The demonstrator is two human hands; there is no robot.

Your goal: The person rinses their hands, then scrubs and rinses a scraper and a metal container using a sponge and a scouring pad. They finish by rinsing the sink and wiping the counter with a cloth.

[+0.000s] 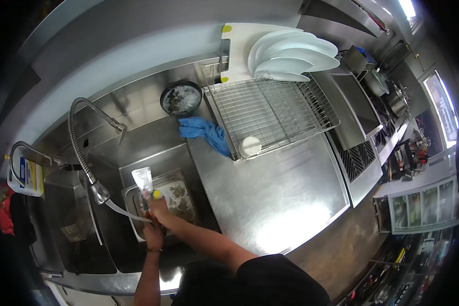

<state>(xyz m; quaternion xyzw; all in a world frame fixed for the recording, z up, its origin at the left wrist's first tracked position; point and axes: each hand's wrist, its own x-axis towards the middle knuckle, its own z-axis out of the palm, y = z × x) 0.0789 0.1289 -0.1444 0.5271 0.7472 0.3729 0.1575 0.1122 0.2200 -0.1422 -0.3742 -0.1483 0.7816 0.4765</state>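
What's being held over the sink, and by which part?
Right hand grips a clear glass-like vessel by its lower end, with a small yellow item beside the hand. Left hand: cannot tell whether it holds anything.

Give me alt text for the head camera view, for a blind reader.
From above, a person's right hand touches a clear glass over a dirty metal tray in a steel sink, the left hand below it. A spray tap hangs at left; a dish rack with white plates and a blue cloth sit on the counter.
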